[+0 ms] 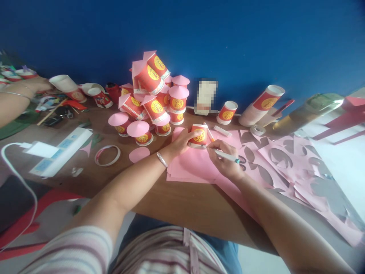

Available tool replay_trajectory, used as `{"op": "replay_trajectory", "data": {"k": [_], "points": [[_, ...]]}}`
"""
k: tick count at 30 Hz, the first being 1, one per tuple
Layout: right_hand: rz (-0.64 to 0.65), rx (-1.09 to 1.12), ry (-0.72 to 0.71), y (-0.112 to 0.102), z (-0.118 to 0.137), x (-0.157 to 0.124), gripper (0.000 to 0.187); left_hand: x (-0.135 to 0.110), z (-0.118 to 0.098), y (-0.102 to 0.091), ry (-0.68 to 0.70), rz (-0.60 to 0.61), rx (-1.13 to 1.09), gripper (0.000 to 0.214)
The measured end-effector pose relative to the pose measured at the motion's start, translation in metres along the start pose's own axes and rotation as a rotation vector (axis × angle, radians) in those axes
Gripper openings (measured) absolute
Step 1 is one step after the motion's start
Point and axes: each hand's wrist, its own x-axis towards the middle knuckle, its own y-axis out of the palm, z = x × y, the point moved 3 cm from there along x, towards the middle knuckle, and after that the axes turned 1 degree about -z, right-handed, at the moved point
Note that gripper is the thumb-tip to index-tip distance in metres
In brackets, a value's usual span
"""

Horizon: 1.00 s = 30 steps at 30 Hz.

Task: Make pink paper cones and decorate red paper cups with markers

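Our left hand (181,144) grips a yellow-printed red paper cup (201,134), rim down over stacked pink paper (186,170), thumb (195,133) across its front; our right hand (227,163) is closed around a white pen (226,155), green at the back end, its front end close to the cup's rim. To the left we note a heap of matching cups (155,110) capped with pink paper cones (138,128), and to the right, cut-out pink sheets (299,147) near a roll of tape (256,133)
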Motion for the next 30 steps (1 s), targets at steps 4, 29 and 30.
{"op": "replay_trajectory", "data": {"k": [4,29,30], "points": [[0.000,-0.007,0.008,0.001,0.000,0.000,0.010,0.003,0.004,0.000,0.024,0.068,-0.007,0.042],[0.033,0.036,0.044,0.003,-0.005,0.002,0.009,0.009,0.012,-0.007,0.002,0.074,0.037,0.053],[0.038,0.040,0.043,0.003,-0.004,0.002,0.009,0.009,0.012,-0.007,0.000,0.073,0.040,0.053]]}}
